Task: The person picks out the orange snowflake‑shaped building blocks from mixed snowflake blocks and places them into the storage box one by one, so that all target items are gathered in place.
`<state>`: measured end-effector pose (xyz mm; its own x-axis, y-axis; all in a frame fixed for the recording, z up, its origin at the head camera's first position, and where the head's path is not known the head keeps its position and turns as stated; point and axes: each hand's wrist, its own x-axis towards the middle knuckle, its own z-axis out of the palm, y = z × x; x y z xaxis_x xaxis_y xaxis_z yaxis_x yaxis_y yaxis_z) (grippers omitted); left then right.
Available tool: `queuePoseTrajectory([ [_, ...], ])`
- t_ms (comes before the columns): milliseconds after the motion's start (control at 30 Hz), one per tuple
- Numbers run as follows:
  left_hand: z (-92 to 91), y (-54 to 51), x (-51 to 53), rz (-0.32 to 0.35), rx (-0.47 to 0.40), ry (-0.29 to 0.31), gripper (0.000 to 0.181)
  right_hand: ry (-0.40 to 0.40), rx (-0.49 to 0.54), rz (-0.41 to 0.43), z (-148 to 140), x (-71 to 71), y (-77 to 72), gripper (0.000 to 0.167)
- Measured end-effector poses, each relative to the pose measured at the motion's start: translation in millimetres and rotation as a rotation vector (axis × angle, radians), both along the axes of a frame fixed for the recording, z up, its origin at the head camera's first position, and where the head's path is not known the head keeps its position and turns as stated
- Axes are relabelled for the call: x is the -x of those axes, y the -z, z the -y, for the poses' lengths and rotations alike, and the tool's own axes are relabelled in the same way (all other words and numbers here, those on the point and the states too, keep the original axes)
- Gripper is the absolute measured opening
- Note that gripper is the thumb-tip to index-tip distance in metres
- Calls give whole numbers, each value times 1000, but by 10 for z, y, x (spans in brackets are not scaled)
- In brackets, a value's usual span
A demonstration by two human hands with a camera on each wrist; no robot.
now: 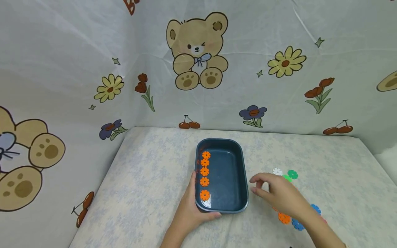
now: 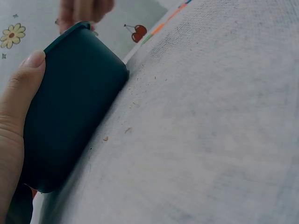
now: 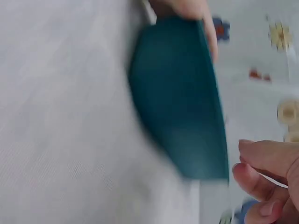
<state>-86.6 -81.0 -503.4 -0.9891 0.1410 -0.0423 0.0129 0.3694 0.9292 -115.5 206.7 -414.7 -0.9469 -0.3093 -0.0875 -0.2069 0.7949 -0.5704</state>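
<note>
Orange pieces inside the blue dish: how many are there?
5 orange pieces, in one line along the left side of the dish: one at each end, three between.

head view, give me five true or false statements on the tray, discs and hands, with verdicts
1. The left hand grips the tray. True.
2. The orange discs in the tray form a line along its left side. True.
3. Eight orange discs lie in the tray. False: there are five.
4. The right hand is inside the tray. False: it is outside, beside the right edge.
5. Every disc outside the tray is orange. False: white, green and blue discs lie there too.
</note>
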Motion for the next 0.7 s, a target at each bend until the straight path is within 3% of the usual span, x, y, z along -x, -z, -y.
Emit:
queuePoseTrajectory([
  [200,4,14,4,10,2,-1,139,146,-134,172,-604,-160,212,31],
  [400,8,23,0,20,5,-9,139,161,-238,301,-887,-211,425,46],
  [533,6,15,-11,28,14,-15,141,167,-239,329,-947,-229,501,47],
  [700,1,4,-17,29,15,-11,141,183,-230,289,-1010,-285,551,45],
])
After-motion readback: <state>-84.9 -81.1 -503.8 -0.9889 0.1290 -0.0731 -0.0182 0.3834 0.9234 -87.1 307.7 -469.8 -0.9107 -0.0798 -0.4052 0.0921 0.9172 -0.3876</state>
